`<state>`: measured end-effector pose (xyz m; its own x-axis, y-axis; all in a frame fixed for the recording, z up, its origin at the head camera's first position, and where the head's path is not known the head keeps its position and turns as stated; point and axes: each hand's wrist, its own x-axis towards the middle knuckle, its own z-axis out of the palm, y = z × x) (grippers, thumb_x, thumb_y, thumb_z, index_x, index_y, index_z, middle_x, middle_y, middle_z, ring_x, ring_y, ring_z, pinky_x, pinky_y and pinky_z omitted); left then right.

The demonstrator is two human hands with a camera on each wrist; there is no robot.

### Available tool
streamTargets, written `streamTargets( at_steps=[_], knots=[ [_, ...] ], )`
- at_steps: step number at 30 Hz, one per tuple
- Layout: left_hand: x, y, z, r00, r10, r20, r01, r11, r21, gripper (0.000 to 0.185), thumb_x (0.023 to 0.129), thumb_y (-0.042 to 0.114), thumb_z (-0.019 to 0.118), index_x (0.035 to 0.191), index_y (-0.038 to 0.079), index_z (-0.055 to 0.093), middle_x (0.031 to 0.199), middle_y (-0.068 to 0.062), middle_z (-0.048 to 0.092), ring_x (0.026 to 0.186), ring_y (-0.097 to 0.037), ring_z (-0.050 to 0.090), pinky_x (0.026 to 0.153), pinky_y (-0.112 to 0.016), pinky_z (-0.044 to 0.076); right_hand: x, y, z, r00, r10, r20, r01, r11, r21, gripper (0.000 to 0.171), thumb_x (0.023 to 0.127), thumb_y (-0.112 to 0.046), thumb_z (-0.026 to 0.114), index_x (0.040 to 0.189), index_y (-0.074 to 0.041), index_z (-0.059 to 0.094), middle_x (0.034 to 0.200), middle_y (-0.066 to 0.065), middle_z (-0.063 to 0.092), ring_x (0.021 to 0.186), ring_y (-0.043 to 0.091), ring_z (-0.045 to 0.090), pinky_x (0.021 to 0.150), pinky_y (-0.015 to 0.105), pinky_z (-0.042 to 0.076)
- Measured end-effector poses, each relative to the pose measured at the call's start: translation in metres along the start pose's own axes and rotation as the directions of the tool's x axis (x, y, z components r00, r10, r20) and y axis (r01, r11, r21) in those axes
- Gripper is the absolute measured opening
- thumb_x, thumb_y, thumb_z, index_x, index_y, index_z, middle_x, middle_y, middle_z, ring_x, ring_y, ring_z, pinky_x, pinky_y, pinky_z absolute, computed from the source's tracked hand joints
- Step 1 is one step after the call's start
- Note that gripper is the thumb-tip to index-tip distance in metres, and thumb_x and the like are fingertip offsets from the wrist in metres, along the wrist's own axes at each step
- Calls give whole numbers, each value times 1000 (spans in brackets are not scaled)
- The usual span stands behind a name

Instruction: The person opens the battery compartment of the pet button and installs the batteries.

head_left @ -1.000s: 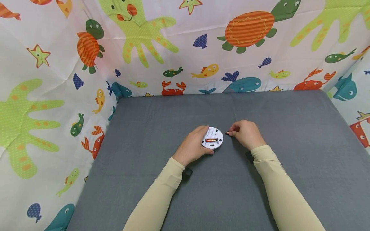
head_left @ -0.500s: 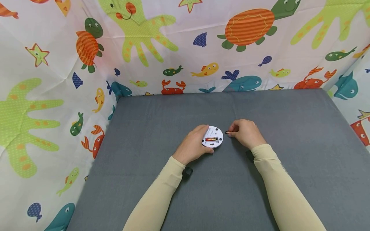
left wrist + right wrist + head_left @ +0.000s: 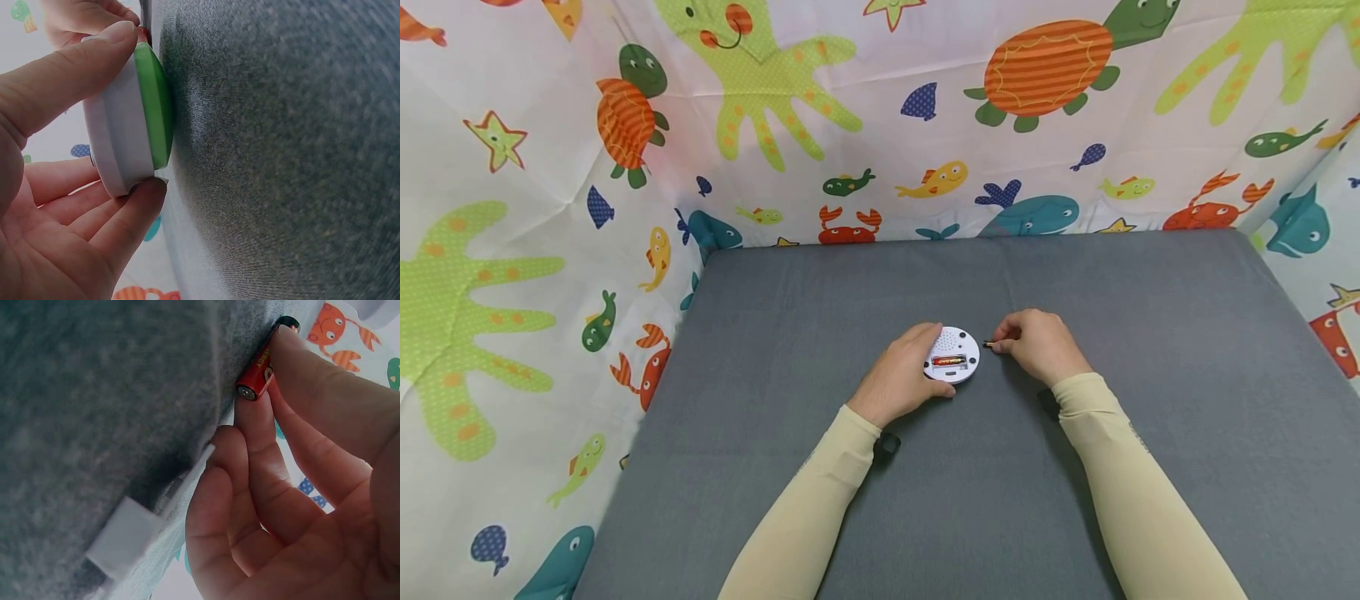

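— What have you got in your left hand (image 3: pixel 901 379)?

— You grip the disc (image 3: pixel 952 357) by its rim, thumb on one side, fingers curled round the other. It lies on the grey cloth (image 3: pixel 1150 333), near the middle, white back up. The left wrist view shows its green face (image 3: pixel 155 106) pressed down against the cloth.

— And the back of the disc?

— Its battery bay is open, and one red-and-gold cell (image 3: pixel 949 362) sits in it. There is a patch of small holes above the bay.

— Your right hand (image 3: pixel 1039 347)?

— You pinch a second battery (image 3: pixel 257 371) between thumb and fingertips, the other fingers curled in beneath it. It is red with a black end, and it lies against the cloth just right of the disc. From the head view it is only a dark speck at your fingertips, so whether it touches the disc's rim is hard to say; it looks just apart.

— Anything else by that hand?

— A small white flat piece (image 3: pixel 128 537) lies on the cloth near your curled fingers. Behind the cloth hangs a sheet (image 3: pixel 880 125) printed with sea animals.
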<state>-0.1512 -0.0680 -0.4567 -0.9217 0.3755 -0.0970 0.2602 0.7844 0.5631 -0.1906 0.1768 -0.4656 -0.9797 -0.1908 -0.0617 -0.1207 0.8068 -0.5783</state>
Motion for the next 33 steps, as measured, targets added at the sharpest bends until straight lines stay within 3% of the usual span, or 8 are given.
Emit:
streamTargets(
  at_steps=[10, 19, 24, 33],
  knots=[
    [-1, 1, -1, 1000, -2, -3, 2, 1000, 4, 99, 86, 30, 95, 167, 11, 41, 171, -5, 45, 151, -21, 51, 126, -38, 43, -2, -6, -7, 1000, -5, 6, 5, 1000, -31, 7, 99, -16, 78, 96, -10, 81, 92, 9, 78, 86, 27, 65, 79, 42, 50],
    [-2, 2, -2, 1000, 2, -4, -2, 1000, -6, 99, 86, 29, 95, 167, 9, 41, 170, -6, 46, 146, -21, 55, 123, -38, 47, -17, -40, -18, 996, -79, -37, 80, 997, 16, 8, 101, -16, 77, 106, -12, 81, 104, 11, 74, 97, 30, 63, 87, 48, 55],
    [-2, 0, -2, 1000, 21, -13, -21, 1000, -13, 98, 86, 28, 94, 166, 7, 42, 168, -7, 48, 142, -23, 57, 120, -39, 49, -21, -60, -9, 989, -146, -21, 147, 988, 57, 5, 100, -16, 79, 103, -15, 82, 104, 7, 74, 102, 30, 66, 93, 52, 56],
    [-2, -2, -2, 998, 65, -28, -66, 997, -38, 93, 87, 26, 94, 163, 6, 45, 165, -8, 51, 139, -25, 60, 120, -41, 50, -20, -67, 15, 974, -223, 40, 220, 974, 55, 1, 95, -19, 84, 95, -19, 83, 94, 1, 71, 94, 25, 63, 82, 40, 49]
  ],
)
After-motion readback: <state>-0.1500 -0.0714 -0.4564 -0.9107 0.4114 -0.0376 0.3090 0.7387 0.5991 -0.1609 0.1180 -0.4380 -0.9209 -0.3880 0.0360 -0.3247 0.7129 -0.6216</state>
